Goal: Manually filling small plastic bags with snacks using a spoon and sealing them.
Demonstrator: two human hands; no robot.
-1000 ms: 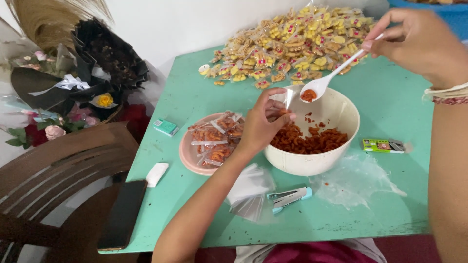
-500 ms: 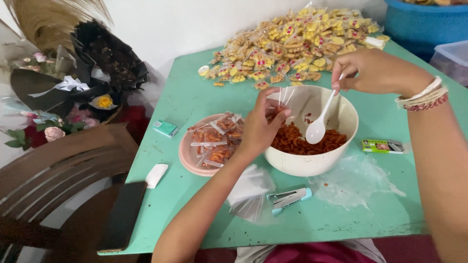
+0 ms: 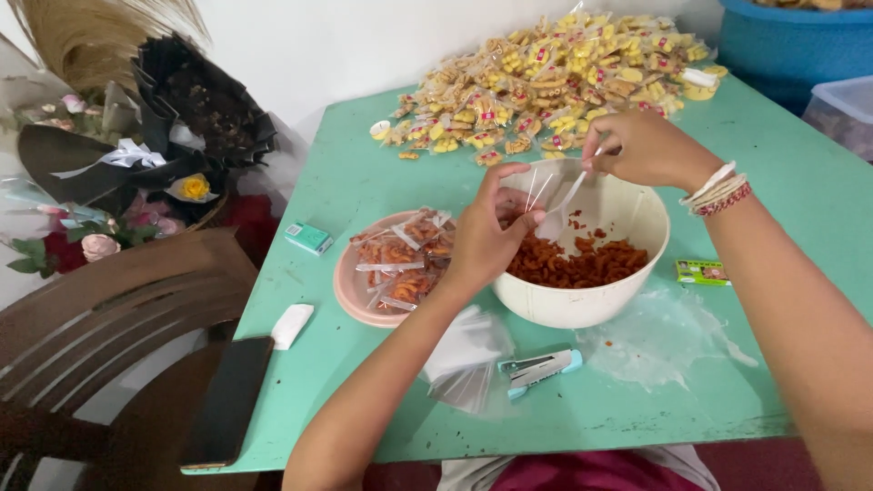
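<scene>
White plastic spoon (image 3: pixel 556 214), pinched in the right hand (image 3: pixel 637 145), has swung left to the clear bag (image 3: pixel 532 186) the left hand (image 3: pixel 486 238) grips over the bowl (image 3: pixel 582 305): filling continues.

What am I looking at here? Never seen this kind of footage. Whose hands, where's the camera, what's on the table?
No machine: one person's bare hands, filmed by a camera worn on their head, looking down. The left hand pinches a small clear bag over a cream bowl of reddish snack pieces. The right hand holds a white spoon at the bag's mouth. On the green table lie a pink plate of filled bags, spare empty bags, a stapler, and a heap of yellow snack packets at the back.
</scene>
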